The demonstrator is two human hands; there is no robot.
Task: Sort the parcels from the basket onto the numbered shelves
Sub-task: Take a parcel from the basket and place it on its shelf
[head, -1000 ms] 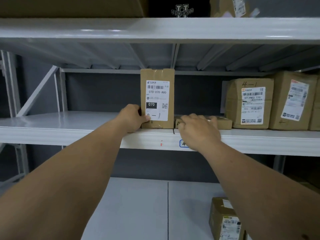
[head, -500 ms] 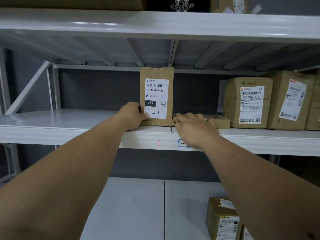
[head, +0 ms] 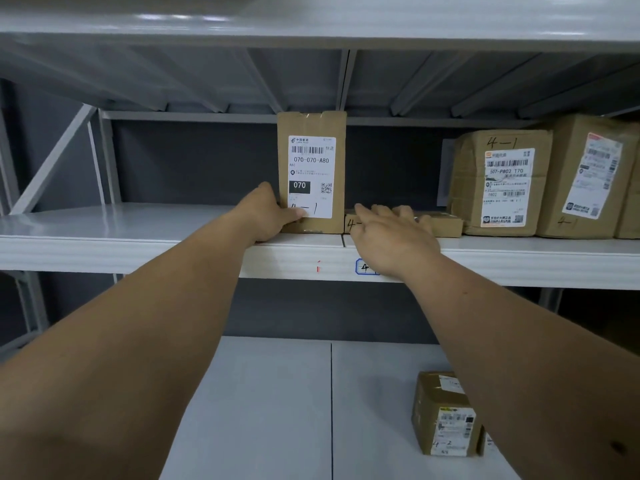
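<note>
1. Upright on the middle shelf [head: 138, 244], the tall parcel [head: 311, 174] marked 4-1 is pinched at its lower left by the left hand [head: 266, 216].
2. Beside it, the right hand [head: 391, 237] lies spread flat over a low parcel [head: 443, 225].

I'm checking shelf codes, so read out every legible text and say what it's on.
"070-070-A80", "070", handwritten "4-1": upright parcel.
"4-": flat parcel under the right hand.
"4-1", "507-PB02 T70": wrapped parcel.
"4": shelf edge tag.
"4-2": lower parcel.
Fine print: unreadable.
</note>
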